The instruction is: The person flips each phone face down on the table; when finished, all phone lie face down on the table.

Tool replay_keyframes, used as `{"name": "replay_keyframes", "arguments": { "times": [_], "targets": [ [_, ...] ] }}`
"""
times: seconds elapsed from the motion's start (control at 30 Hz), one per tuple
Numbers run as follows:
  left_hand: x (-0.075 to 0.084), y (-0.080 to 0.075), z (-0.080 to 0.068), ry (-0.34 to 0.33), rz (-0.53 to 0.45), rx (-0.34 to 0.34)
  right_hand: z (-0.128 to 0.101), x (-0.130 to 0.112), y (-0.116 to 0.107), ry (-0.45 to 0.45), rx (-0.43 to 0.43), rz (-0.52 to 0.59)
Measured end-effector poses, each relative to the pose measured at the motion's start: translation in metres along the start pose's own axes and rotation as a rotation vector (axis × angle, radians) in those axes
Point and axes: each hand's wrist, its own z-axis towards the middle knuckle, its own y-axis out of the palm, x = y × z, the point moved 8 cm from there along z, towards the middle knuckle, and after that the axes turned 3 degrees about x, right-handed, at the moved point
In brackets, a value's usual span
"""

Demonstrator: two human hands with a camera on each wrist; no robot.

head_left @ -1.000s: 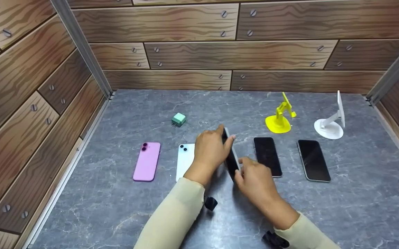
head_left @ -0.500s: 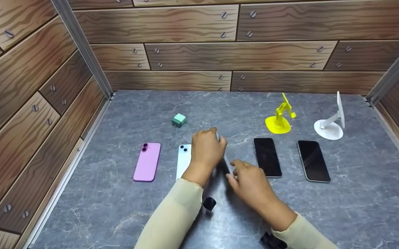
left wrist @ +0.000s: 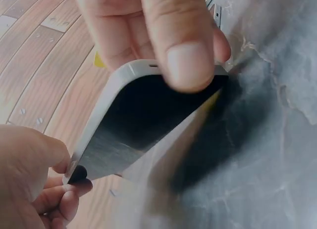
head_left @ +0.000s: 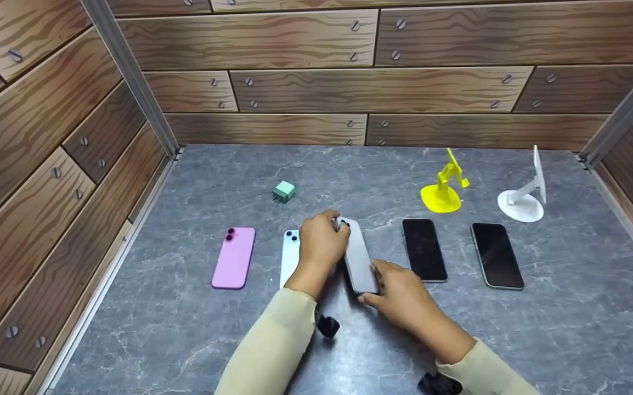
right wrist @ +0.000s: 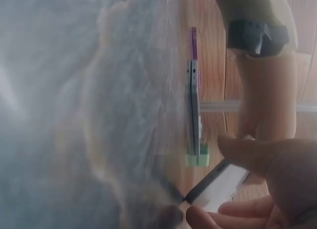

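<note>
A silver-grey phone [head_left: 360,258] is tilted above the table, back facing up and dark screen [left wrist: 143,105] facing down in the left wrist view. My left hand [head_left: 319,241] pinches its far end by the camera lenses, its thumb [left wrist: 190,66] over the screen's edge. At the near end, my right hand [head_left: 401,288] grips a corner between thumb and fingers. In the right wrist view, the right hand [right wrist: 267,184] is around the phone's pale back [right wrist: 225,187]. A light blue phone [head_left: 290,255] lies left of my left hand, partly covered by it.
A pink phone [head_left: 234,258] lies at the left. Two phones, one black [head_left: 425,249] and another black [head_left: 496,255], lie screen up at the right. Behind stand a green charger cube [head_left: 284,191], a yellow phone stand [head_left: 441,192] and a white stand [head_left: 522,203]. Wood-patterned walls [head_left: 305,90] surround the table.
The silver-grey phone has turned over from showing its dark screen, through edge-on, to back up. Both hands stay on it; the left has shifted slightly left and nearer.
</note>
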Motion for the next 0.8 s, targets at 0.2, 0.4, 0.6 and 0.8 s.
{"name": "replay_keyframes", "arguments": {
  "times": [0.2, 0.4, 0.6, 0.8],
  "targets": [
    [-0.005, 0.001, -0.001, -0.002, -0.053, -0.008, 0.002, 0.008, 0.002, 0.054, -0.039, 0.071],
    [-0.006, 0.007, -0.002, 0.003, -0.076, -0.056, 0.003, 0.011, 0.003, 0.073, -0.056, 0.047],
    [-0.005, 0.018, -0.008, 0.052, 0.007, -0.149, 0.002, 0.011, 0.004, 0.050, -0.054, 0.020],
    [-0.004, 0.034, -0.018, 0.117, 0.082, -0.272, 0.002, 0.009, 0.002, -0.008, -0.016, -0.028]
  ]
}}
